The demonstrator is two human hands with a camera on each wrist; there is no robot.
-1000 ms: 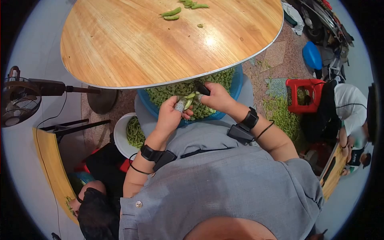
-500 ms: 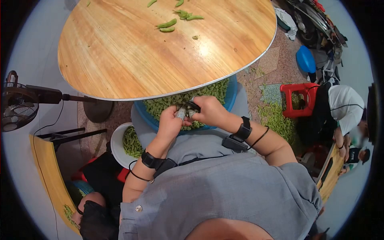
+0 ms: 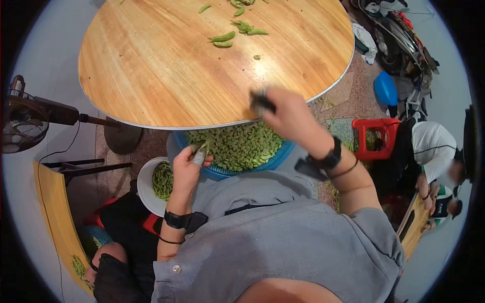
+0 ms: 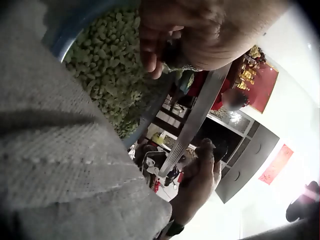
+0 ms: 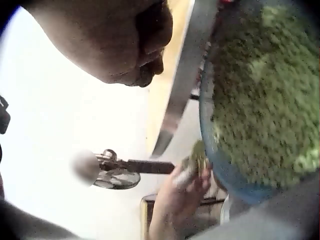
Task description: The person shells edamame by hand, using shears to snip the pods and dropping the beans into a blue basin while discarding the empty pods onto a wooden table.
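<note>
My left hand pinches a green bean pod at its fingertips, over the left rim of a blue basin. Grey wrapping covers its thumb. Shelled green beans fill the basin. My right hand is raised over the table's near edge, its fingers curled round a black object. Motion blur hides what kind of object it is. In the left wrist view the right hand appears farther off with that dark object.
Several pods lie on the round wooden table. A white bucket of pods stands at left, near a fan. A red stool is at right; one seated person is beyond it, another at lower left.
My hands were together over the basin and have parted. The right hand has risen to the table edge with the black object; the left has drawn toward the left rim.
</note>
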